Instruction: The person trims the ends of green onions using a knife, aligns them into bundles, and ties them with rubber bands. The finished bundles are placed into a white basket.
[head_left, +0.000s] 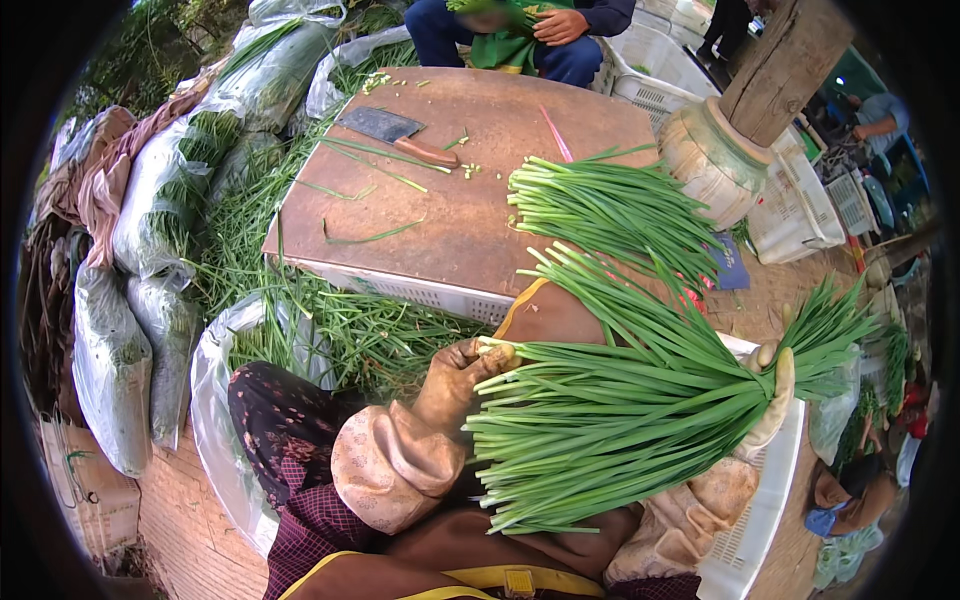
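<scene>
A large fanned bunch of garlic chives (615, 420) lies across my lap, its pale cut ends to the left. My right hand (772, 397), in a pale glove, is closed around the leaves, and the tips stick out past it. At the upper left corner of the bunch, my left hand (472, 371), in a stained brown glove, pinches a few stem ends between thumb and fingers. A second pile of garlic chives (600, 202) rests on the right side of the brown tabletop (465, 232). Both my forearms wear patterned sleeve covers.
A cleaver (382, 124) with a wooden handle lies on the tabletop among cut bits. Loose trimmings (375, 330) heap at left, beside stuffed plastic bags (112, 375). A clay jar (712, 161) surrounds a wooden post's base. A person (510, 37) sits opposite; white crates (795, 199) stand at right.
</scene>
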